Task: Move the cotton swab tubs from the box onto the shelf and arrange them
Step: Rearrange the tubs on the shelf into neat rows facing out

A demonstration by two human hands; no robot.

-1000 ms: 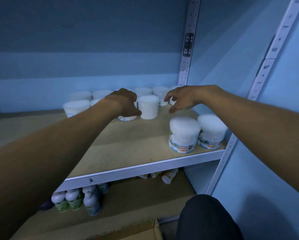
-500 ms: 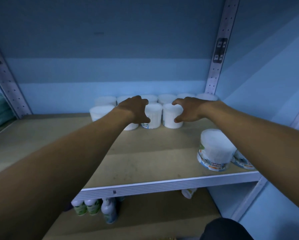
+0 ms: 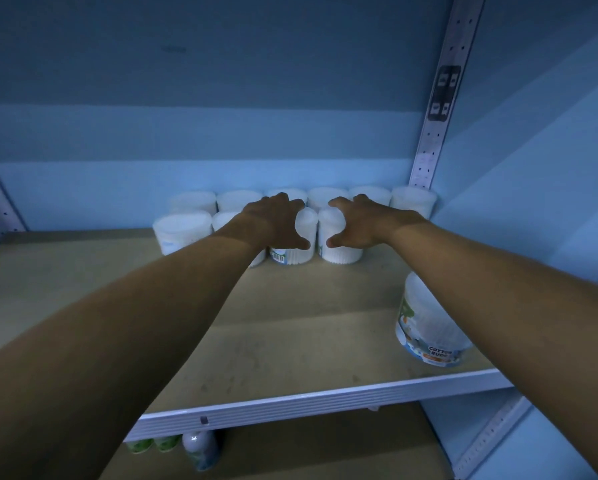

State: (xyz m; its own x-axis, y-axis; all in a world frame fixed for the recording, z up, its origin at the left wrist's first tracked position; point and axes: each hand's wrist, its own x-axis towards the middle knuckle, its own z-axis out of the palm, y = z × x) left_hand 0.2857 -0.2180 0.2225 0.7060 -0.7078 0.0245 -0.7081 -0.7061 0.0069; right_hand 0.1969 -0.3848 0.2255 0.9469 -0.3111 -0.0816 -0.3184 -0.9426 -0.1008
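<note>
Several white cotton swab tubs stand in two rows at the back of the wooden shelf. My left hand grips one front-row tub from above, thumb on its front. My right hand grips the neighbouring tub the same way. The two tubs stand side by side, almost touching. Another tub with a "Cotton Buds" label stands near the shelf's front right edge, partly hidden by my right forearm. The box is out of view.
The back row of tubs lines the blue wall. A perforated metal upright rises at the back right. Bottles stand on the lower shelf, under the white front rail.
My right hand came in from the right and closed on a front-row tub beside the one under my left hand. The camera has moved closer and left.
</note>
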